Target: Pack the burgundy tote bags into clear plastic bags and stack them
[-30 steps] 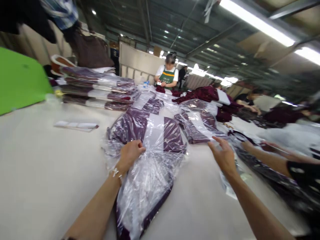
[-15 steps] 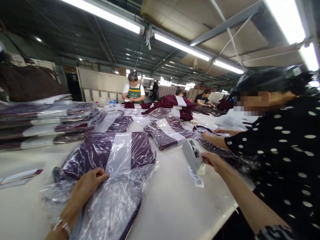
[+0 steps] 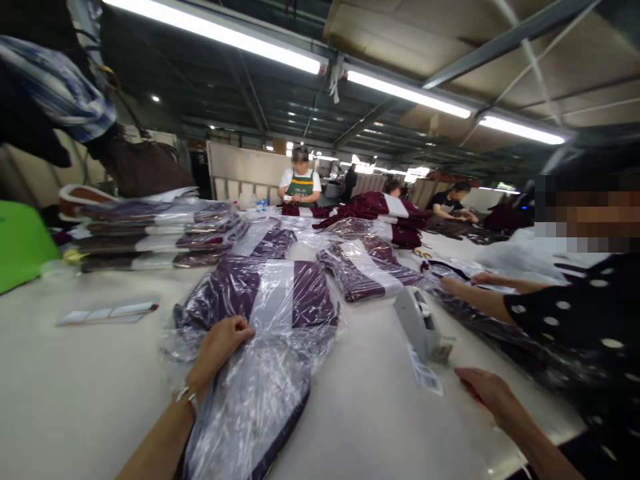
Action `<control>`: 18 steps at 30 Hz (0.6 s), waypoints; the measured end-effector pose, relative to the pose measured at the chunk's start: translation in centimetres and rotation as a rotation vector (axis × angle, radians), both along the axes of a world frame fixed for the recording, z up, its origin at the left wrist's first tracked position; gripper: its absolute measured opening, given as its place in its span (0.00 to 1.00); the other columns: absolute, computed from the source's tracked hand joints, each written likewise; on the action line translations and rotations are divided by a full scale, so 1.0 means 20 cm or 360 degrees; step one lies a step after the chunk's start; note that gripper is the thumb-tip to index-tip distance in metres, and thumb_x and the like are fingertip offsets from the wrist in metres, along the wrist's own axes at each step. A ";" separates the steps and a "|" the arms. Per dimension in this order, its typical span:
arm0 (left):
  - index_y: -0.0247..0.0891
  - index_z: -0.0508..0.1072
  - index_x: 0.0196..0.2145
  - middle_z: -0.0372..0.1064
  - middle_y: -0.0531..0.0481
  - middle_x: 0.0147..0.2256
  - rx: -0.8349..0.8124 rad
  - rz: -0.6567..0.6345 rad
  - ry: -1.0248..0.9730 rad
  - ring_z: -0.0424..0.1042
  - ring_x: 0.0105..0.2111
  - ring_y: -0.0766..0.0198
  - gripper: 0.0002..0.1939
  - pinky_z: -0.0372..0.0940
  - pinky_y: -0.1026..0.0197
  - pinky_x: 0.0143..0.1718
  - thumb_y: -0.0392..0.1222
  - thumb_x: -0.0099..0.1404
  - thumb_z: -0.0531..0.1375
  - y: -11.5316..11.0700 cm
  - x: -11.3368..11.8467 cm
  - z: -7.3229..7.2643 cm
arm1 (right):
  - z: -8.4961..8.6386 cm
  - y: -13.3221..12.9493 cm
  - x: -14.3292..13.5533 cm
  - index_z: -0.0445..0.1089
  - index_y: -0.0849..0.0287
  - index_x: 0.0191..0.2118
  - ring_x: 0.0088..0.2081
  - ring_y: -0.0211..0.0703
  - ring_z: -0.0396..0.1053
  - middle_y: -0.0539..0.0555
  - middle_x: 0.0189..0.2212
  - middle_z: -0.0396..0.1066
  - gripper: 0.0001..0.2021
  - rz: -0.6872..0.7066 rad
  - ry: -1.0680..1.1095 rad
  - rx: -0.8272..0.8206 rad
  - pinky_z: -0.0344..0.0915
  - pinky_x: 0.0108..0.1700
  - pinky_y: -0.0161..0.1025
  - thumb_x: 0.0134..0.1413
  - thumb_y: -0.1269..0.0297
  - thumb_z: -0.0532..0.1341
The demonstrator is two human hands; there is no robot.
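A folded dark purple garment (image 3: 235,283) with a pale paper band (image 3: 273,297) lies in a clear plastic bag (image 3: 250,407) in front of me. My left hand (image 3: 223,347) is closed on the bag just below the band, its thumb and finger pinched on the plastic. To the right stands a grey tape dispenser (image 3: 414,323), with a printed paper slip (image 3: 425,373) beside its base. My right hand (image 3: 485,393) is in the air just right of the dispenser, apart from it, fingers pressed together. Whatever it may hold is too small to make out.
Bagged garments are stacked (image 3: 165,237) at the left, and another bagged garment (image 3: 367,270) lies ahead. A paper strip (image 3: 107,313) rests on the table at the left. A co-worker's arm (image 3: 480,300) reaches in from the right. Loose maroon garments (image 3: 375,207) are piled farther back.
My right hand has left the dispenser and drawn back to the right and towards me. My left hand still pinches the bag. The view has turned left.
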State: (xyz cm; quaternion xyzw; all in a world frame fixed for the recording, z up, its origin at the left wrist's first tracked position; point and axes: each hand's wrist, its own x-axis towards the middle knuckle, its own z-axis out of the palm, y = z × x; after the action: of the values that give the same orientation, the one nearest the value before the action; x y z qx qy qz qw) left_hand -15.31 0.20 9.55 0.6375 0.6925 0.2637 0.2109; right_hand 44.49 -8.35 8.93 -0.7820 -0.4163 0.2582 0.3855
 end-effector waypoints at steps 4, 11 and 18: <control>0.39 0.78 0.29 0.77 0.51 0.30 0.0042 0.0091 0.0017 0.74 0.33 0.60 0.09 0.56 0.63 0.32 0.46 0.58 0.62 -0.07 0.05 0.07 | 0.33 0.07 -0.41 0.77 0.57 0.29 0.31 0.45 0.69 0.54 0.28 0.73 0.22 0.0685 0.0016 -0.0081 0.66 0.35 0.39 0.41 0.41 0.66; 0.41 0.80 0.31 0.79 0.51 0.32 -0.0010 0.0224 -0.0032 0.75 0.35 0.58 0.07 0.60 0.62 0.34 0.46 0.57 0.65 -0.06 0.04 0.03 | 0.63 0.40 -1.88 0.77 0.60 0.34 0.30 0.36 0.64 0.49 0.29 0.73 0.14 0.2507 -0.0160 -0.0527 0.59 0.32 0.32 0.49 0.53 0.69; 0.40 0.80 0.33 0.79 0.45 0.35 0.0019 0.0220 -0.0203 0.77 0.40 0.53 0.07 0.65 0.58 0.41 0.36 0.58 0.62 -0.04 0.00 -0.01 | 0.32 0.84 -2.43 0.74 0.60 0.19 0.25 0.39 0.64 0.47 0.15 0.64 0.09 0.2528 -0.1499 -0.0249 0.53 0.28 0.35 0.38 0.64 0.73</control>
State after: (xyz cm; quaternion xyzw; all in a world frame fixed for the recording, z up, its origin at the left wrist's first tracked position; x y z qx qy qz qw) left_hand -15.24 -0.59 9.43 0.5712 0.7185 0.3219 0.2322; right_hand -4.02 8.54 15.42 -0.3154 -0.9250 0.1296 -0.1675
